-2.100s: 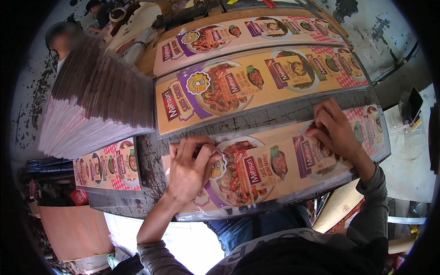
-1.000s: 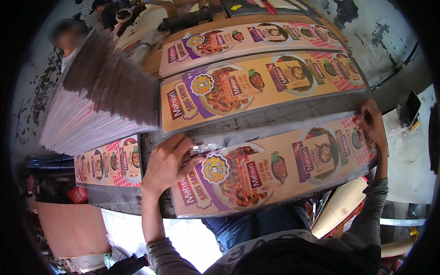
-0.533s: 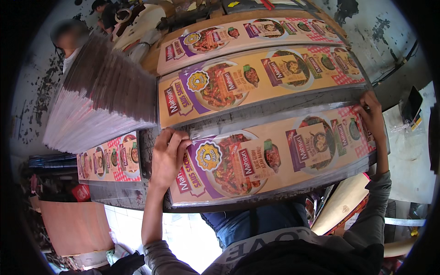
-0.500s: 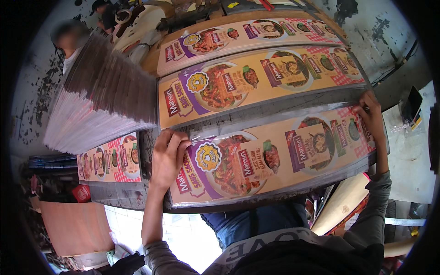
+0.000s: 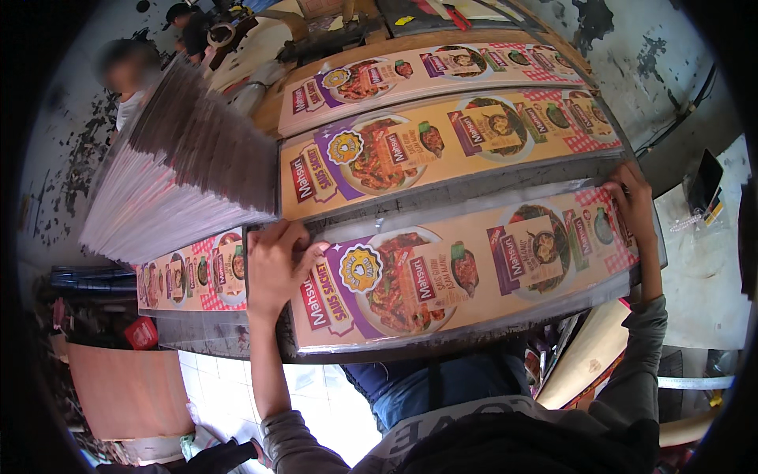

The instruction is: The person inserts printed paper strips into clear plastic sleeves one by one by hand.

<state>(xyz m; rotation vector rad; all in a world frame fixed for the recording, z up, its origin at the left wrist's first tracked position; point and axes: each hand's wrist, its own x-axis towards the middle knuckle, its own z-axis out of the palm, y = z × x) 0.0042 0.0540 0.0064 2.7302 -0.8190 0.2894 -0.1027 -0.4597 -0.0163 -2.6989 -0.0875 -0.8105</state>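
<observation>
A long printed sheet [image 5: 418, 276] with pictures of food lies nearest me on a dark worktop, with clear plastic film reaching past its edges. My left hand [image 5: 272, 261] is at its far left corner, fingers bent and thumb along the purple end, pinching the film's edge. At the far right corner my right hand [image 5: 633, 201] curls its fingers over the red-checked end. The undersides of both grips are hidden. Beyond it lies a matching yellowish printed sheet [image 5: 434, 150], and farther back a stack of similar printed sheets [image 5: 426, 75].
A tall, leaning pile of plastic-covered sheets [image 5: 181, 166] stands left, over another printed sheet [image 5: 193, 272]. A red-handled cutter [image 5: 456, 17] lies at the back. Another person [image 5: 126, 79] is at the far left. A wall [image 5: 632, 47] borders the right side.
My left hand has shifted slightly left and its thumb now lies flatter along the sheet's end. The right hand stays at the far right corner. The view has tilted a little.
</observation>
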